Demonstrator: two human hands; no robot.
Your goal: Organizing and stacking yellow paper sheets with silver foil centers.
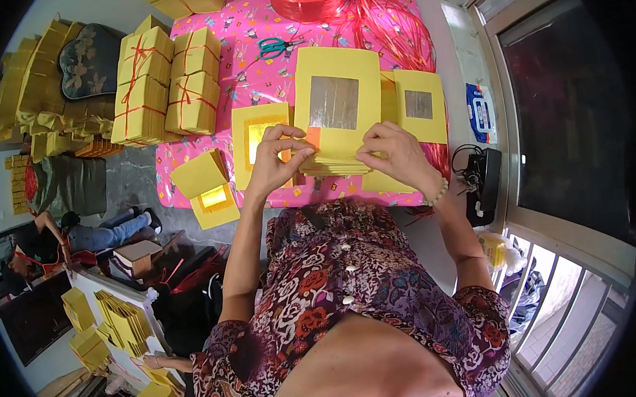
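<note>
A stack of yellow joss paper [337, 59] with a silver foil square on its top sheet lies in front of me on the pink table. My left hand [279, 157] pinches the stack's near left corner, beside a small orange patch [314, 138]. At the near right corner, the fingers of my right hand [400, 154] are closed on the layered edge. To the left of the stack lies yellow paper with a gold foil square [240, 141]. Another yellow sheet with a silver square [430, 87] lies to the right, partly hidden.
Folded yellow papers [200, 177] lie at the table's left edge. Bundles tied with red string [140, 110] stand behind them. Teal-handled scissors [273, 48] and a coil of red plastic string [309, 4] lie farther back. Other people work at the lower left, near a white table [94, 279].
</note>
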